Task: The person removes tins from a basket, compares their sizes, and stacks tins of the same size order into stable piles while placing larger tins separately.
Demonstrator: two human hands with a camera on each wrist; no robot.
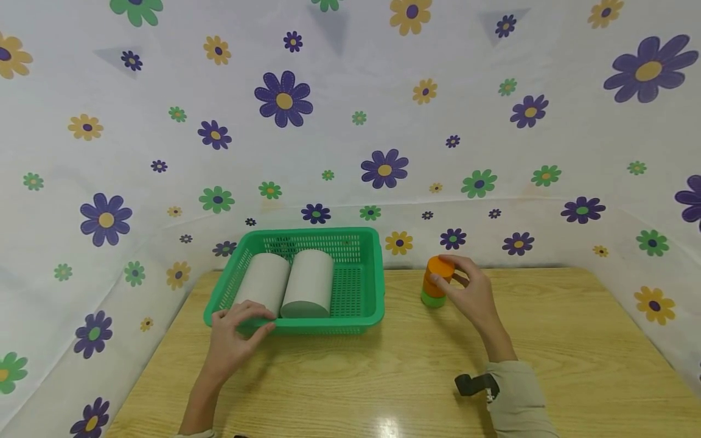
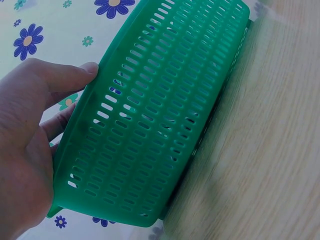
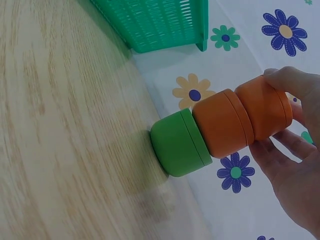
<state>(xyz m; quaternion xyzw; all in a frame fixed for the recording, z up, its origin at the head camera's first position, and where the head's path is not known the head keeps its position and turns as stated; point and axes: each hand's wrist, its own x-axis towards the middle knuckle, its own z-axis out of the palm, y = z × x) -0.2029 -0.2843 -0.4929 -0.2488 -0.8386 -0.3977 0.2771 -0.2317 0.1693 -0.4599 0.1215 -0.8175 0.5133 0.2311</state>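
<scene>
My left hand grips the near rim of a green plastic basket at its left corner; in the left wrist view the thumb lies on the outer side and the fingers go behind the rim. Two white cylinders lie side by side inside. To the basket's right stands an upright stack of small rounded jars: a green jar at the bottom, an orange jar in the middle and another orange jar on top. My right hand holds the top jar between thumb and fingers.
The basket and stack stand on a light wooden table, near its back edge. A white cloth with purple, yellow and green flowers hangs behind and along the sides. A black device is strapped at the right wrist.
</scene>
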